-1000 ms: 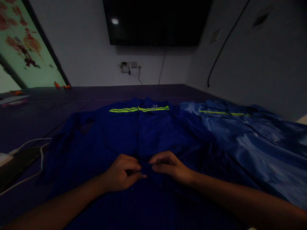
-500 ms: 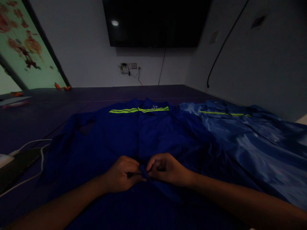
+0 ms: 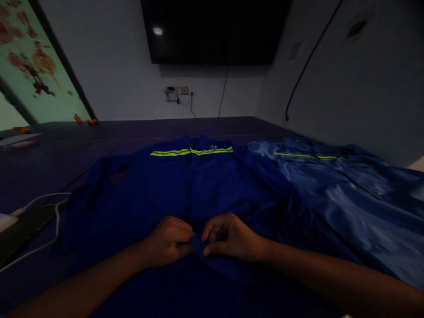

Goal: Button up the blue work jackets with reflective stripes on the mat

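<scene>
A dark blue work jacket point(image 3: 159, 190) with yellow-green stripes across its chest lies spread out in front of me, collar at the far end. Low on its front opening, my left hand point(image 3: 170, 242) is closed, pinching the jacket's edge between thumb and fingers. Close beside it on the right, my right hand point(image 3: 230, 238) has its thumb and fingertips closed on the same strip of cloth. A small fold of the front edge stands up between the two hands. Whether a button or other fastener sits under the fingertips is too dark to see.
Right of the jacket lies a lighter blue, shiny jacket point(image 3: 331, 190) with a yellow stripe. At the left are a white cable point(image 3: 57, 221) and a dark flat object point(image 3: 29, 234). A television point(image 3: 215, 33) hangs on the far wall above sockets point(image 3: 180, 91).
The raised fold of cloth between my hands has turned and shows more of its face. My fingers have shifted slightly, with both hands still at the same spot on the jacket.
</scene>
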